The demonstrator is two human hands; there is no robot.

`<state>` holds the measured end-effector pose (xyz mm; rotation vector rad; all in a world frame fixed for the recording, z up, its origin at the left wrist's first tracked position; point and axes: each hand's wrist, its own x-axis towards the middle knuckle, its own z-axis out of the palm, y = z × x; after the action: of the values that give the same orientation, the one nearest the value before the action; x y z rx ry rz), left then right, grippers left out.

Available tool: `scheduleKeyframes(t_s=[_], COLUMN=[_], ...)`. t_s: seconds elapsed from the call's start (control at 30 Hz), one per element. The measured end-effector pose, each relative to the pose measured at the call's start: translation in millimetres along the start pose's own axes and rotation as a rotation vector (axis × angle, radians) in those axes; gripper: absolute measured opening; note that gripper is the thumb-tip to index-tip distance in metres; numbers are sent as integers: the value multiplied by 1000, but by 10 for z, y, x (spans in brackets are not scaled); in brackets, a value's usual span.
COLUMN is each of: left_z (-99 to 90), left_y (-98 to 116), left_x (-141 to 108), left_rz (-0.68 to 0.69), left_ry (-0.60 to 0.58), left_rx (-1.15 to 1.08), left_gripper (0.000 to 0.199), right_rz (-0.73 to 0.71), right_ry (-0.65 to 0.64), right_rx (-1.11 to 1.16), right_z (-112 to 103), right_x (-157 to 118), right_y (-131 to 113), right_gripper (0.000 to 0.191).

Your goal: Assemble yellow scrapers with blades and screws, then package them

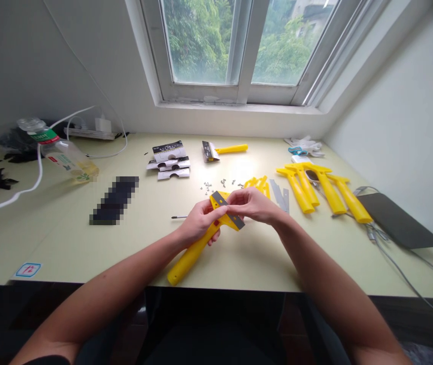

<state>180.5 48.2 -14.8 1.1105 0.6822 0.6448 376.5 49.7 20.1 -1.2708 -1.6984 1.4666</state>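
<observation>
My left hand (198, 221) is closed around the neck of a yellow scraper (190, 259), its handle slanting down toward the table's front edge. A flat grey blade (236, 221) lies across the scraper's head, with my left thumb pressing on it. The fingertips of my right hand (254, 205) pinch at the blade's middle; whether they also hold a small screw is hidden. Behind my hands lie small nuts and screws (207, 187), yellow plastic strips (260, 184) and loose grey blades (277, 192). A screwdriver's tip (179, 217) shows beside my left hand.
Several yellow scraper handles (332, 195) lie at right, near a dark tablet-like slab (400, 219) and cables. Printed card sleeves (173, 163) and a sleeved scraper (232, 149) are at the back. A bottle (64, 157) leans at left, beyond a pixelated dark object (114, 200).
</observation>
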Motion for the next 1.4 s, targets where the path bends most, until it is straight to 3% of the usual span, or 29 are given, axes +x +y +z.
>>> scheduleKeyframes(t_s=[0.23, 0.57, 0.83, 1.2, 1.3, 1.4], left_z=[-25, -21, -55, -69, -112, -186], left_y=[-5, 11, -1, 2, 54, 114], left_x=[17, 17, 22, 24, 42, 65], left_rz=[-28, 56, 73, 101, 112, 143], left_ry=[52, 132, 124, 117, 186, 277], left_rx=[-14, -3, 3, 7, 13, 11], left_gripper=[41, 43, 41, 37, 37, 38], right_rz=[-65, -129, -172, -161, -203, -165], right_ry=[78, 85, 79, 86, 232, 376], right_rx=[-73, -88, -53, -79, -176, -519], right_z=[22, 67, 41, 84, -30, -169], right_x=[-13, -1, 10, -33, 1, 54], right_y=[14, 77, 94, 18, 90, 208], right_gripper=[29, 27, 37, 31, 23, 19])
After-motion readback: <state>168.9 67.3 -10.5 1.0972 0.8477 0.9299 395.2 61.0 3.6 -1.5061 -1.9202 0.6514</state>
